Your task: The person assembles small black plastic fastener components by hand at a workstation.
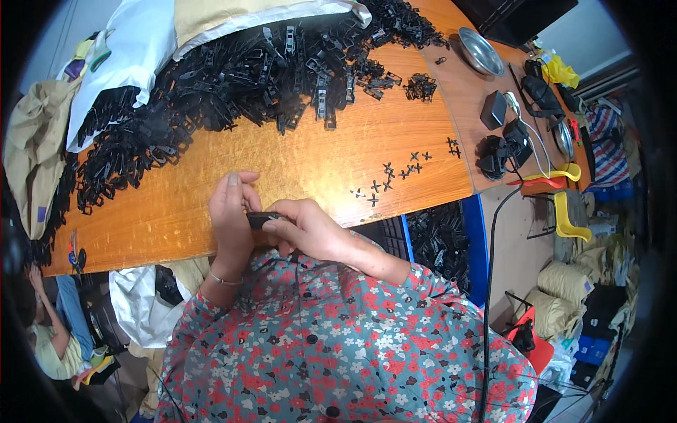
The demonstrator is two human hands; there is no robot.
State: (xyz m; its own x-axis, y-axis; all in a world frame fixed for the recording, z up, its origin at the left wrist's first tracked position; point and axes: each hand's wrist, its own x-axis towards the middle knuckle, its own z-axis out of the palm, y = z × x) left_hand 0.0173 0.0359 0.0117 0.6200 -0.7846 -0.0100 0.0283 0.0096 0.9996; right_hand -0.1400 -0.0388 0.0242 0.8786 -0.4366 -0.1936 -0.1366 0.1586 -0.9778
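Close to the table's near edge, my two hands meet around a small dark plastic part [261, 220]. My right hand [310, 229] pinches it, thumb on top and fingers bent underneath. The part's left end runs against my left hand [231, 222], whose upper fingers point away from me, loosely bent; its lower fingers close on that end, partly hidden. To the right of my hands, several small black cross-shaped pieces [388, 171] lie scattered on the wooden table [282, 155]. A large heap of black plastic clip-like parts [233, 81] covers the table's far side.
Sacks [268, 14] lie over the heap. A metal bowl [482, 51], a black box [493, 110] and cables stand at the right. Scissors [77, 259] lie at the left edge. Below the table sits a blue bin [479, 247] of black parts. Another person [56, 345] is at lower left.
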